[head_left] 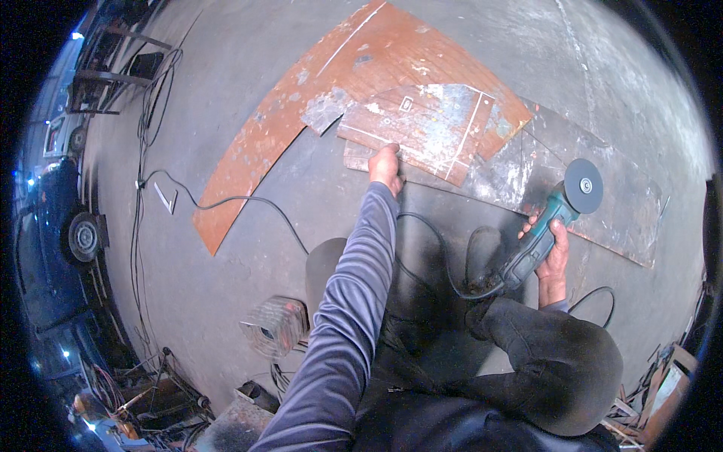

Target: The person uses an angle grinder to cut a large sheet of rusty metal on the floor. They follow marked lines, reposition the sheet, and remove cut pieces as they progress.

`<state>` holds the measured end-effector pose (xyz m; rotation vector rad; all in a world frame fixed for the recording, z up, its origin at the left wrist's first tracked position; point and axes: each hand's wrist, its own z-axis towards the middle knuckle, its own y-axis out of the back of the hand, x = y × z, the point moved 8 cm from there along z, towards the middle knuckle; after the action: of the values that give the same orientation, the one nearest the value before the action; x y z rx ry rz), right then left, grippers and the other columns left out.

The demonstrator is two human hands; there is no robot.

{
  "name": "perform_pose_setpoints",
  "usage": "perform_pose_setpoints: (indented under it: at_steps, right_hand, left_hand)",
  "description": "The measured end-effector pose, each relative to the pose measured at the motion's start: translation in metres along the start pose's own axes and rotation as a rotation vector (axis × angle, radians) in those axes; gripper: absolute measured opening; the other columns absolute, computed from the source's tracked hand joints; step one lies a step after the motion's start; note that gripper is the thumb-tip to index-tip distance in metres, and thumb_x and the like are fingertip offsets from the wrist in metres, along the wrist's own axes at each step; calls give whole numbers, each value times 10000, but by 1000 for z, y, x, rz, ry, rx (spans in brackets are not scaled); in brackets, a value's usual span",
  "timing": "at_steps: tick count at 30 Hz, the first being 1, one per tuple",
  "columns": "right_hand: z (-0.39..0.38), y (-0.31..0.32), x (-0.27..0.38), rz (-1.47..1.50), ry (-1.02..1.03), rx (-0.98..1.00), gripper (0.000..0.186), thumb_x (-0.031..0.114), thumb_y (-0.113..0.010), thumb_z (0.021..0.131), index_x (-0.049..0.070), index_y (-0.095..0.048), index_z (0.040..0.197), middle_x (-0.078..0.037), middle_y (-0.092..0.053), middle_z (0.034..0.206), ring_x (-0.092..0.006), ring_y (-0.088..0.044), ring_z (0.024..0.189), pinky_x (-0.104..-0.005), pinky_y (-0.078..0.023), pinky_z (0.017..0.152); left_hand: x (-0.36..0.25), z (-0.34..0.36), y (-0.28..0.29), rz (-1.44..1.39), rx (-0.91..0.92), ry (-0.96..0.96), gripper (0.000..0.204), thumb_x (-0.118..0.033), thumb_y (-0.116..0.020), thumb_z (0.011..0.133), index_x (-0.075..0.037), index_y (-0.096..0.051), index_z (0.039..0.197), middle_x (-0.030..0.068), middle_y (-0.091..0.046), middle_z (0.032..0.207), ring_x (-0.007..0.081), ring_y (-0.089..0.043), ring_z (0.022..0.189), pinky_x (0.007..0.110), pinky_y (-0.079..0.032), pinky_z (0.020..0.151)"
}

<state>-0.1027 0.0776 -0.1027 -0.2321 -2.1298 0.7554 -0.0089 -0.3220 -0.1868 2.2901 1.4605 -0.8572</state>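
My left hand (pixel 385 166) grips the near edge of a rust-orange metal plate (pixel 410 113) marked with white lines. The plate rests partly over a larger orange sheet (pixel 263 147) and a long grey, worn sheet (pixel 617 211) on the floor. At the right, my right hand (pixel 555 252) is closed round the body of a teal and black angle grinder (pixel 538 237), held raised over the grey sheet's near edge with its grey disc (pixel 583 186) at the top. The grinder's cord loops down beside my dark-trousered knee.
A white angle-shaped piece (pixel 166 197) and cables lie to the left. A dented metal box (pixel 273 322) is by my left leg. Dark vehicles with a wheel (pixel 83 236) and a metal frame (pixel 113 75) line the left side; scrap pieces (pixel 663 392) lie at lower right.
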Motion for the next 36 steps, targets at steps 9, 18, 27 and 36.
perform_pose_setpoints:
  at_steps: [9,18,27,36]
  right_hand:
    - [-2,9,4,10,-6,-32,502,335,-683,955,-23,-550,1280,-153,-668,1068,-285,-694,936,-462,-610,854]
    - [5,1,12,-80,-17,-19,501,348,-667,957,-39,-557,1255,-149,-663,1063,-277,-692,923,-460,-608,848]
    - [-23,-12,85,-171,103,-5,526,358,-679,943,-21,-547,1282,-153,-674,1075,-282,-704,940,-465,-613,855]
    - [-62,-39,211,-964,140,-158,421,340,-735,858,-7,-635,1074,-101,-682,856,-215,-692,755,-368,-577,700]
  left_hand:
    - [-15,5,-10,-84,-69,-67,654,-159,-718,867,229,-499,1346,302,-607,1381,337,-613,1224,393,-478,1029]
    - [-28,-17,-20,1128,-222,-299,863,-344,-778,808,-30,-419,1527,249,-443,1536,399,-484,1410,499,-434,1151]
    - [-18,-20,-25,1522,-42,-209,622,-279,-632,966,-77,-459,1528,142,-370,1604,367,-397,1477,554,-424,1136]
    - [-4,-21,-20,1548,-79,-288,713,-270,-658,958,-68,-379,1583,159,-277,1645,357,-393,1475,570,-433,1120]
